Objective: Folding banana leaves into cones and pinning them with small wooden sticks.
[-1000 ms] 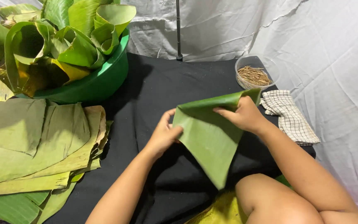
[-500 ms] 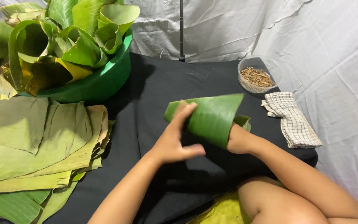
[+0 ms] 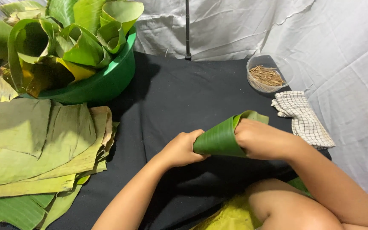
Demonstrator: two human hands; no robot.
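Both my hands hold a green banana leaf [image 3: 220,137] rolled into a cone above the black cloth [image 3: 175,93]. My left hand [image 3: 183,148] pinches the cone's narrow pointed end. My right hand [image 3: 258,138] wraps around the wide end, and the leaf's edge sticks up just behind its fingers. The cone lies nearly level, with its tip pointing left.
A green basin [image 3: 107,81] full of curled leaf cones stands at the back left. Flat banana leaves [image 3: 35,149] are stacked at the left. A clear bowl of small brown sticks [image 3: 265,76] and a checked cloth [image 3: 303,119] lie at the right. A thin dark pole [image 3: 188,30] rises at the back. My knee [image 3: 286,204] is below.
The flat folded leaf has been rolled into a tight cone. My left hand slid to its narrow tip and my right hand closed around the wide end, lower than before.
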